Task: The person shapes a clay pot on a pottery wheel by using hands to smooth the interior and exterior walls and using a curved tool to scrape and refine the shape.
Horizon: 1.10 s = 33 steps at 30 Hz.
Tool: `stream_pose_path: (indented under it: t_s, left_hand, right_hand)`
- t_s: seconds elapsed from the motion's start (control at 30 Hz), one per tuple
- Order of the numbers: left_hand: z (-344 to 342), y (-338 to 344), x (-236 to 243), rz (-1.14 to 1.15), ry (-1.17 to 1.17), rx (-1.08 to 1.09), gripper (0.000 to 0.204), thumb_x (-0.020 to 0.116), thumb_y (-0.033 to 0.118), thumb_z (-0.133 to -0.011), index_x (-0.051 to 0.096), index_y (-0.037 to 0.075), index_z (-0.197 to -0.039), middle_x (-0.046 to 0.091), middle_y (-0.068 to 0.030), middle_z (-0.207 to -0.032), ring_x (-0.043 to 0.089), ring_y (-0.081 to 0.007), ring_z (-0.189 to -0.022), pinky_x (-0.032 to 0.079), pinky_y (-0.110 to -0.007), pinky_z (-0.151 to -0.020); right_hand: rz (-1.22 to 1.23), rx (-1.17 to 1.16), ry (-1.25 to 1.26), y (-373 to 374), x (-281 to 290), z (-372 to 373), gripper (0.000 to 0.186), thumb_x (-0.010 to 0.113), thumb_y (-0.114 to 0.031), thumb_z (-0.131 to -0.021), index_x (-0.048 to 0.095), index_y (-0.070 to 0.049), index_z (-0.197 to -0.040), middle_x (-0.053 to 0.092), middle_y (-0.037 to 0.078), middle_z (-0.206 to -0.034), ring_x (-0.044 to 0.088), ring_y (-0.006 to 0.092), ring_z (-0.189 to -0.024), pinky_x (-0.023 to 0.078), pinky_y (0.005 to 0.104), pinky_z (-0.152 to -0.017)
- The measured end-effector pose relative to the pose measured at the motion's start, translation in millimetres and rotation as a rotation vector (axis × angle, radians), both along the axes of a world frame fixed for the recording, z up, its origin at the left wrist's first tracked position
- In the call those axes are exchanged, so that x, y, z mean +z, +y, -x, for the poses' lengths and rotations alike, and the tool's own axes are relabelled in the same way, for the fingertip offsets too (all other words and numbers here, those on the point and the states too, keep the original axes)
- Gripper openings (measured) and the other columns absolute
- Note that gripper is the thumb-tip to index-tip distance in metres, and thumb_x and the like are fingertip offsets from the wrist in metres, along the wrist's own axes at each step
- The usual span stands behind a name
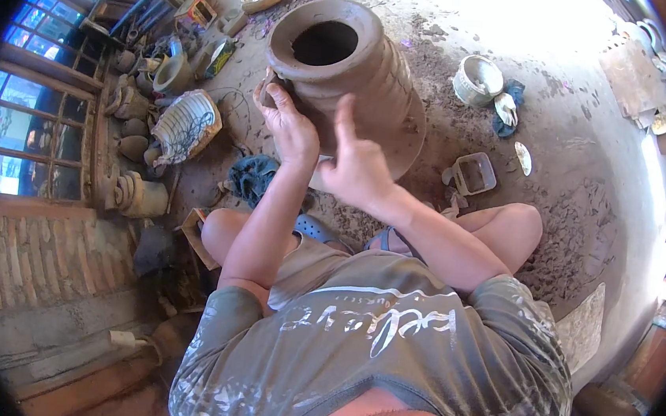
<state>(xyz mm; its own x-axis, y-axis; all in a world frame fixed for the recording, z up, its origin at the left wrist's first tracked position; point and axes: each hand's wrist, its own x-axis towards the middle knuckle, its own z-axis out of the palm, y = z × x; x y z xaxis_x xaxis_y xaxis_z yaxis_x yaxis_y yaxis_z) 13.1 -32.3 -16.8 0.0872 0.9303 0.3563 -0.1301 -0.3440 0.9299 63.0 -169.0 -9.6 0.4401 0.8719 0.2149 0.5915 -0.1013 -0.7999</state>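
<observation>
A large wet clay pot (382,93) stands upright in front of me, with a wide flat rim, a dark round mouth and ridged walls. At its near left side is my left hand (288,129), thumb and fingers curled around a small brown clay-coloured piece I cannot make out. My right hand (356,166) is by the near wall, its index finger stretched up and its thumb apart. The other right fingers are curled and partly hidden. Whether that fingertip touches the clay cannot be told.
Right of the pot are a clay-smeared bucket (477,81), a glove (506,110) and a clear plastic tub (474,174). A dark cloth (251,179) lies left of my feet. Pots and a ribbed basket (188,126) line the left wall. Clay scraps (577,229) cover the right floor.
</observation>
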Motion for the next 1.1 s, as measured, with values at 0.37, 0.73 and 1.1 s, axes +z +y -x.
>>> stream_pose_path:
  t_s: [0.37,0.73,1.1]
  left_hand:
    - [105.5,-57.0,-12.4,0.138,0.358,-0.592,0.054,0.044,0.045,-0.115,0.072,0.0,-0.109,0.072,-0.0071,-0.092,0.062,-0.0146,-0.081,0.048,-0.031,-0.071]
    - [91.8,-102.1,-17.0,0.511,0.306,-0.986,0.037,0.067,0.042,-0.106,0.066,0.006,-0.099,0.062,0.0027,-0.085,0.057,-0.009,-0.079,0.046,-0.026,-0.069]
    - [83.4,-83.2,-60.7,0.162,0.825,-0.723,0.041,0.07,0.038,-0.102,0.069,-0.003,-0.107,0.068,-0.0112,-0.101,0.069,-0.0217,-0.094,0.055,-0.04,-0.081]
  right_hand:
    - [-0.424,0.118,-0.268,-41.5,-7.7,-1.8,0.042,0.075,-0.023,-0.093,0.069,0.001,-0.127,0.066,0.013,-0.1,0.069,0.0325,-0.094,0.059,0.0413,-0.079]
    - [-0.332,0.228,0.079,-93.8,-30.8,-24.6,0.02,0.073,-0.002,-0.091,0.074,0.003,-0.11,0.074,0.019,-0.096,0.073,0.0347,-0.087,0.059,0.0405,-0.076]
    - [-0.238,-0.137,0.296,-97.4,-35.0,-41.2,0.012,0.077,-0.002,-0.093,0.076,0.003,-0.104,0.077,0.011,-0.093,0.074,0.016,-0.084,0.06,0.0298,-0.074]
